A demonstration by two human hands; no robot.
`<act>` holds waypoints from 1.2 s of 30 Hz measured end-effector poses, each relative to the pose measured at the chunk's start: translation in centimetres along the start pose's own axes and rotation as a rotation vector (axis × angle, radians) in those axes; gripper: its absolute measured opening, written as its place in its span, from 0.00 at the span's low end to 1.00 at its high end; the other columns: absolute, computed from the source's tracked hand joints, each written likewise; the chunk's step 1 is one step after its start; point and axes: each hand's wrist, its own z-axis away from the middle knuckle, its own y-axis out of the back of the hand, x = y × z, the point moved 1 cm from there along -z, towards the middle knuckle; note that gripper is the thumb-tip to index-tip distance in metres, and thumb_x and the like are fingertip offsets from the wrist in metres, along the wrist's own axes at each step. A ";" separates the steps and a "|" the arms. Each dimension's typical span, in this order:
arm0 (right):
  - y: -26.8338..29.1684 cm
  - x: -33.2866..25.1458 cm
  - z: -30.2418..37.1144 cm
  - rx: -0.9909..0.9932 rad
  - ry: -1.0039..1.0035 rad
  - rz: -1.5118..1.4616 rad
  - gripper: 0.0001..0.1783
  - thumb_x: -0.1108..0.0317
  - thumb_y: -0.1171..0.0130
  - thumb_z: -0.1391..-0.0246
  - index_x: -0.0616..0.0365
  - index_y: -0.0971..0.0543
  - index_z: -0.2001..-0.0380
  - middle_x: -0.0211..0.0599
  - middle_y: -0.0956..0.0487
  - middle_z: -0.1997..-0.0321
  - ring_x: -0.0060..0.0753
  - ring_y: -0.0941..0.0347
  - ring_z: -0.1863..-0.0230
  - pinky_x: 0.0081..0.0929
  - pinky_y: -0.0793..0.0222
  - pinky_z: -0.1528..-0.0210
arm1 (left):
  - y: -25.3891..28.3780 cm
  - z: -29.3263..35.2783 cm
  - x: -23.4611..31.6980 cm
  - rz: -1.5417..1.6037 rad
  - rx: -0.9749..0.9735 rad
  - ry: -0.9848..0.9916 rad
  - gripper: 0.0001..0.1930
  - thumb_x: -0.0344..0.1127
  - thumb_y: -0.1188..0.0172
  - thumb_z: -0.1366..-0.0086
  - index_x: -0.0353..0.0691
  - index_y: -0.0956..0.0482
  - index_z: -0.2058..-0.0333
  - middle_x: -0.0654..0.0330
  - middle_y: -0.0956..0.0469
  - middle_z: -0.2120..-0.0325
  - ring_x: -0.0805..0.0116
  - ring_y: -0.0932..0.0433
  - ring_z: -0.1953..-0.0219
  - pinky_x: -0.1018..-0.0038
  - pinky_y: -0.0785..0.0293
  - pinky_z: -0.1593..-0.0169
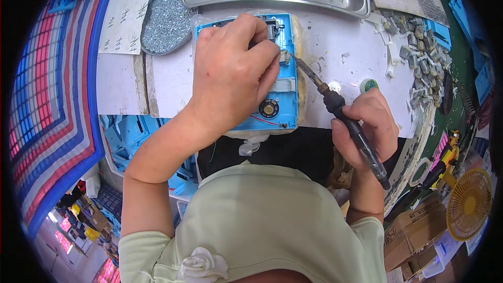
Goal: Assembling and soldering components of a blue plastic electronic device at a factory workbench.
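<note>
A blue plastic housing (291,73) lies on a pale padded mat (300,39) in front of me. It carries a round black speaker-like part (269,108), a red wire and a small silver part (284,57). My left hand (230,68) reaches over the housing with its fingers pinched together; what they hold is hidden behind the knuckles. My right hand (369,126) grips a black-handled soldering iron (356,136). The iron slants up to the left, and its thin tip is at the silver part, close to my left fingertips. Whether they touch is too small to tell.
A dark tray (166,42) of small screws stands at the far left. Behind the housing is a two-part metal tray (309,8) with small springs. Grey metal parts (419,47) with white tabs are heaped at right, beyond a green roll (369,84). A yellow fan (469,204) sits lower right.
</note>
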 end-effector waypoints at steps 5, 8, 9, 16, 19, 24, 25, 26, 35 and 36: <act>-0.5 0.0 -0.3 0.002 0.002 -0.002 0.17 0.78 0.27 0.60 0.62 0.20 0.64 0.35 0.24 0.78 0.35 0.31 0.78 0.29 0.38 0.75 | -0.1 0.0 -0.1 0.010 0.000 0.000 0.09 0.28 0.28 0.49 0.43 0.16 0.68 0.63 0.26 0.66 0.63 0.24 0.65 0.66 0.37 0.59; -0.5 -0.1 -0.4 -0.005 -0.021 0.005 0.16 0.78 0.27 0.59 0.61 0.20 0.65 0.35 0.24 0.78 0.35 0.30 0.78 0.29 0.37 0.75 | 0.0 0.0 0.0 0.009 -0.008 0.002 0.09 0.28 0.28 0.50 0.43 0.16 0.67 0.63 0.26 0.66 0.63 0.24 0.64 0.65 0.37 0.59; -0.5 -0.1 -0.4 -0.010 -0.032 0.009 0.16 0.78 0.27 0.59 0.61 0.20 0.65 0.35 0.24 0.78 0.36 0.30 0.78 0.29 0.37 0.75 | 0.0 0.0 0.0 0.008 -0.013 0.004 0.10 0.28 0.28 0.50 0.43 0.16 0.67 0.63 0.26 0.66 0.63 0.24 0.64 0.65 0.37 0.59; -0.5 -0.3 -0.2 -0.022 0.002 0.044 0.16 0.77 0.26 0.59 0.61 0.20 0.65 0.36 0.24 0.78 0.36 0.30 0.78 0.29 0.37 0.75 | 0.2 -0.1 0.0 0.024 -0.025 -0.001 0.10 0.27 0.28 0.50 0.43 0.16 0.67 0.62 0.27 0.67 0.63 0.24 0.64 0.65 0.36 0.58; -0.4 -0.3 -0.2 -0.012 0.011 0.044 0.17 0.78 0.26 0.60 0.61 0.20 0.64 0.36 0.24 0.77 0.36 0.30 0.78 0.30 0.37 0.75 | 0.2 0.0 -0.1 0.023 -0.018 -0.004 0.10 0.27 0.28 0.50 0.43 0.16 0.67 0.62 0.27 0.67 0.63 0.24 0.64 0.65 0.36 0.58; -0.8 -0.3 -0.6 -0.018 0.031 0.035 0.18 0.79 0.26 0.61 0.60 0.20 0.64 0.35 0.24 0.77 0.37 0.30 0.78 0.30 0.37 0.75 | 0.3 0.0 0.0 0.015 -0.028 0.000 0.10 0.28 0.29 0.49 0.43 0.16 0.67 0.62 0.27 0.67 0.62 0.24 0.65 0.65 0.36 0.59; -0.8 -0.3 -0.6 -0.021 0.034 0.037 0.18 0.80 0.27 0.61 0.60 0.20 0.64 0.35 0.24 0.77 0.37 0.30 0.78 0.30 0.37 0.75 | 0.3 0.0 0.0 0.019 -0.025 -0.002 0.10 0.28 0.28 0.49 0.43 0.16 0.67 0.62 0.27 0.67 0.62 0.24 0.65 0.65 0.36 0.59; -0.8 -0.3 -0.5 -0.024 0.035 0.040 0.18 0.80 0.27 0.61 0.60 0.21 0.64 0.35 0.24 0.77 0.37 0.30 0.78 0.29 0.37 0.75 | 0.2 0.0 0.0 0.025 -0.021 -0.006 0.10 0.28 0.28 0.49 0.43 0.16 0.67 0.62 0.27 0.67 0.62 0.24 0.65 0.65 0.36 0.59; -0.5 -0.6 -0.7 -0.013 0.017 0.043 0.18 0.80 0.27 0.61 0.59 0.21 0.64 0.35 0.24 0.77 0.36 0.31 0.78 0.29 0.37 0.74 | 0.3 0.1 -0.1 0.014 -0.018 -0.011 0.10 0.28 0.28 0.49 0.44 0.16 0.67 0.63 0.27 0.67 0.63 0.24 0.65 0.64 0.36 0.60; -0.6 -0.6 -0.8 -0.019 0.029 0.046 0.18 0.80 0.27 0.61 0.59 0.21 0.64 0.35 0.24 0.77 0.36 0.31 0.78 0.29 0.37 0.74 | 0.3 0.0 -0.1 0.011 -0.019 -0.013 0.10 0.28 0.28 0.49 0.44 0.16 0.67 0.63 0.27 0.67 0.63 0.24 0.65 0.65 0.36 0.60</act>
